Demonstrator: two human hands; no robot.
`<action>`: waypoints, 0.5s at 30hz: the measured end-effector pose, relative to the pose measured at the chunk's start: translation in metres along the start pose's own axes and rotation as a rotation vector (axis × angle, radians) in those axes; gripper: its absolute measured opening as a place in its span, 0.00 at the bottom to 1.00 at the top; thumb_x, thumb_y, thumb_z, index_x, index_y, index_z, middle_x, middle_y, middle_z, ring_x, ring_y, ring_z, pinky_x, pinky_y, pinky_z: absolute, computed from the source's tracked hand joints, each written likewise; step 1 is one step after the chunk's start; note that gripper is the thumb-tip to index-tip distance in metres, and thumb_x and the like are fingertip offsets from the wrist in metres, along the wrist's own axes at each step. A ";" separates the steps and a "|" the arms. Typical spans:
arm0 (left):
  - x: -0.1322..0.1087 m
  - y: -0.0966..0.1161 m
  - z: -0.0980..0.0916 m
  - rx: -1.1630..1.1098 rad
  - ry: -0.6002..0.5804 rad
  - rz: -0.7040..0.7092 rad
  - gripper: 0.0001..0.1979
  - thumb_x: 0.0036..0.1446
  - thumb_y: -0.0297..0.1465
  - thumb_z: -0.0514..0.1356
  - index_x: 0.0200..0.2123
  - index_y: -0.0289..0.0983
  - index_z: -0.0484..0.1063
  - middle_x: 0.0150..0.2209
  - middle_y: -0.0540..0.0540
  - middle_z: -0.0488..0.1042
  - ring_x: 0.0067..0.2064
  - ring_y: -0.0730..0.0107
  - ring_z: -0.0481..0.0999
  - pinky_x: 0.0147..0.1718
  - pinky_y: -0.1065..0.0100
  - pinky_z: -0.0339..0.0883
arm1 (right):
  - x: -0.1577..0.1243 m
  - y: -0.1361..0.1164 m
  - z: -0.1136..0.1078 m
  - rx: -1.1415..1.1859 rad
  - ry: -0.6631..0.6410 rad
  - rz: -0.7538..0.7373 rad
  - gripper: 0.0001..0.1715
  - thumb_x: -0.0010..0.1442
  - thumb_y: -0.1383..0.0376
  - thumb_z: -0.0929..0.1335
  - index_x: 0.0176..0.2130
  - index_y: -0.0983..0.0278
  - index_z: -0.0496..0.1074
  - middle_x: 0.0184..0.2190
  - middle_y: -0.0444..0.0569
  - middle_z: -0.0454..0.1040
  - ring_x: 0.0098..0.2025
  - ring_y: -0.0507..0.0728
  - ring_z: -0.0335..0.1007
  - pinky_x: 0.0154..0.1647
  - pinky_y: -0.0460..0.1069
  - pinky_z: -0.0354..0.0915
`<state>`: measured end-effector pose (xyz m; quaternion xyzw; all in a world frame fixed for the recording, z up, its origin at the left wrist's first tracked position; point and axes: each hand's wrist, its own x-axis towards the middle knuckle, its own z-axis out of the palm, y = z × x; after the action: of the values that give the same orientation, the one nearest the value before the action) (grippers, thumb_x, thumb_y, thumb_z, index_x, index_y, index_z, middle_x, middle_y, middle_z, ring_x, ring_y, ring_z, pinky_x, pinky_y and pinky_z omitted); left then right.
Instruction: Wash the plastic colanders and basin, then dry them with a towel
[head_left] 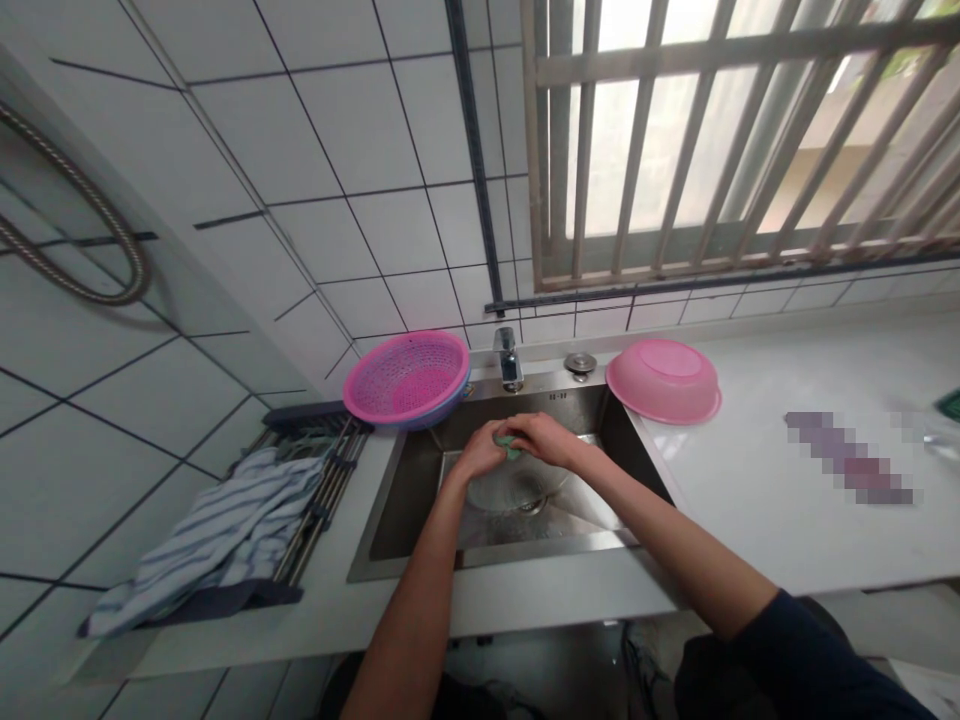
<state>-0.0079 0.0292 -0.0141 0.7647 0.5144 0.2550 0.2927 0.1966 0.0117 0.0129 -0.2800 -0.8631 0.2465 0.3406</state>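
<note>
Both my hands meet over the steel sink (405, 510), under the faucet (508, 358). My left hand (482, 450) and my right hand (541, 437) are closed together around a small green thing (508, 445), perhaps a sponge or cloth, which shows only between the fingers. Beneath the hands lies a clear glass bowl or lid (514, 492) on the sink floor near the drain. No water stream is visible from the faucet.
A pink colander (405, 377) in a blue basin sits at the sink's back left corner. A pink basin (663, 380) lies upside down on the white counter (757, 500) to the right. A striped towel (217, 540) lies on a roll-up rack at left. A barred window is behind.
</note>
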 end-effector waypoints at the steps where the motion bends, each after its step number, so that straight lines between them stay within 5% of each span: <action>1: -0.001 -0.001 -0.001 -0.014 0.011 -0.005 0.20 0.48 0.27 0.68 0.47 0.40 0.84 0.52 0.44 0.85 0.54 0.52 0.82 0.58 0.57 0.74 | -0.005 0.003 -0.003 0.006 0.007 0.008 0.14 0.64 0.74 0.71 0.47 0.62 0.81 0.47 0.53 0.84 0.47 0.61 0.80 0.53 0.52 0.70; 8: 0.003 -0.001 -0.004 -0.027 -0.025 0.016 0.32 0.46 0.22 0.66 0.57 0.41 0.83 0.59 0.42 0.82 0.60 0.50 0.80 0.63 0.55 0.70 | -0.046 0.037 -0.027 0.032 0.103 0.157 0.10 0.67 0.68 0.71 0.48 0.63 0.81 0.43 0.51 0.84 0.44 0.60 0.79 0.49 0.51 0.70; 15: 0.003 -0.003 0.003 -0.046 0.005 0.063 0.26 0.46 0.22 0.68 0.51 0.39 0.84 0.55 0.42 0.83 0.58 0.52 0.81 0.63 0.56 0.70 | -0.020 0.009 -0.005 -0.055 0.019 -0.020 0.17 0.69 0.72 0.69 0.52 0.58 0.82 0.50 0.53 0.82 0.51 0.60 0.79 0.56 0.52 0.69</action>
<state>-0.0072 0.0328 -0.0182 0.7729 0.4847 0.2778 0.3009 0.2149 0.0067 0.0017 -0.2828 -0.8690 0.2167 0.3435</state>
